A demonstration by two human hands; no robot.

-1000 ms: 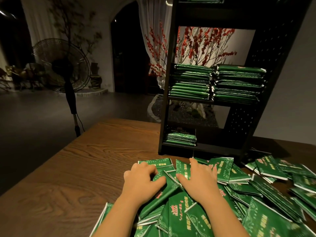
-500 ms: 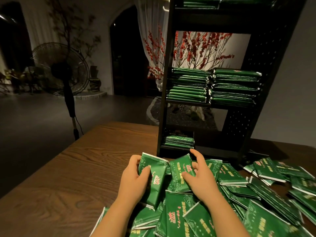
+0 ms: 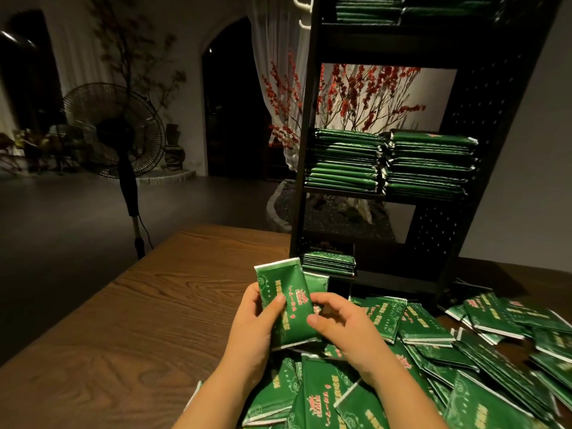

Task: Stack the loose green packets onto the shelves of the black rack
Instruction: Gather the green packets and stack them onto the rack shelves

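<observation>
Now both hands, left hand (image 3: 252,320) and right hand (image 3: 343,323), pinch a packet (image 3: 286,301), perhaps two, long axis pointing toward the rack (image 3: 387,274) just ahead at the desk's (image 3: 139,320) far edge.

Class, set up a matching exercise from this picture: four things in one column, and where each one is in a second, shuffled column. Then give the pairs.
Things
1. held packets
2. short stack
3. twin tall stacks
4. fan

Places
A. middle shelf of the rack
B. on the floor, left of the table
C. in both hands
D. bottom shelf

Pairs: 1-C, 2-D, 3-A, 4-B
</observation>
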